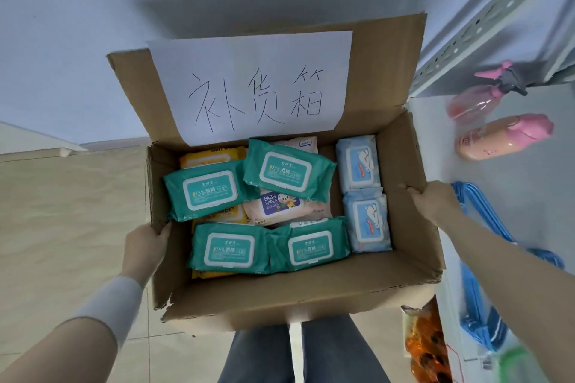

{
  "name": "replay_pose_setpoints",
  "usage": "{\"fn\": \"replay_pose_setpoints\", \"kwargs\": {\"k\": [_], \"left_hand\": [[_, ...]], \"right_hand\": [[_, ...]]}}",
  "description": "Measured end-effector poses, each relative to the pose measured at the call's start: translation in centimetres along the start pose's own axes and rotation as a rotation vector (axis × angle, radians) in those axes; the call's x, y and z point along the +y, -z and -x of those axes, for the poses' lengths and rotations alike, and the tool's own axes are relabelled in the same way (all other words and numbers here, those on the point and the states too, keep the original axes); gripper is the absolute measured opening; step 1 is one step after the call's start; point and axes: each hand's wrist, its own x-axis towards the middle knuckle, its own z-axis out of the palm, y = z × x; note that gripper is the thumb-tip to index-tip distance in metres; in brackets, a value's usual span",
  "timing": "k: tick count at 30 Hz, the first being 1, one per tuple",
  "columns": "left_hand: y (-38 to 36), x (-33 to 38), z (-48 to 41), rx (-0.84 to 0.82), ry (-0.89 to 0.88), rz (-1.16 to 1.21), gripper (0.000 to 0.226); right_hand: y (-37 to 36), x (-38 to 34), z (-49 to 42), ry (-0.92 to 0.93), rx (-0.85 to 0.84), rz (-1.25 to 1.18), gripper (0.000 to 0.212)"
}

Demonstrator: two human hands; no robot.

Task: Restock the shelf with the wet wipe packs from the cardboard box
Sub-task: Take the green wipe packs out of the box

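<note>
I hold an open cardboard box [292, 292] in front of me, above my legs. My left hand [146, 246] grips its left wall and my right hand [434, 200] grips its right wall. Inside lie several wet wipe packs: green packs [287, 169], two light blue packs [359, 163] along the right side, a pink baby wipes pack [280, 205], and yellow packs [211, 157] partly buried underneath. A white paper sheet with handwritten characters [252, 84] is stuck on the raised back flap. The white shelf [485, 171] is at my right.
On the shelf stand a pink spray bottle [479, 96], a pink-capped bottle [501, 137], blue hangers [479, 274] and an orange packet [426, 339]. A perforated shelf upright [494, 12] runs at the upper right. Beige tiled floor [71, 221] lies at the left.
</note>
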Motion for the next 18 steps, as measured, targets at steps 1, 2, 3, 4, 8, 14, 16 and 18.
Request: {"fn": "replay_pose_setpoints", "kwargs": {"k": [1, 2, 3, 4, 8, 14, 16, 18], "left_hand": [[0.2, -0.2, 0.1, -0.003, -0.032, -0.017, 0.043], [0.4, -0.4, 0.2, -0.007, -0.067, -0.034, 0.043], [0.7, -0.5, 0.4, -0.014, -0.107, -0.049, 0.042], [0.9, -0.5, 0.6, -0.027, -0.148, -0.07, 0.042], [2.1, 0.2, 1.7, -0.07, -0.331, -0.186, 0.04], [2.4, 3.6, 5.6, -0.127, -0.681, -0.473, 0.038], [1.6, 4.6, 7.4, -0.134, -0.75, -0.551, 0.038], [0.6, 5.3, 9.4, -0.133, -0.831, -0.61, 0.037]], "right_hand": [[-0.5, 1.0, 1.2, -0.033, 0.001, -0.02, 0.048], [-1.2, 2.0, 2.6, -0.061, 0.009, -0.049, 0.047], [-2.0, 3.1, 4.2, -0.088, 0.021, -0.084, 0.047], [-2.8, 4.3, 5.9, -0.117, 0.036, -0.118, 0.045], [-6.7, 9.8, 13.7, -0.272, 0.042, -0.228, 0.046], [-14.3, 17.1, 26.6, -0.517, 0.035, -0.398, 0.047], [-16.8, 18.7, 30.6, -0.6, 0.019, -0.487, 0.044], [-19.3, 20.2, 34.5, -0.682, 0.011, -0.58, 0.039]]}}
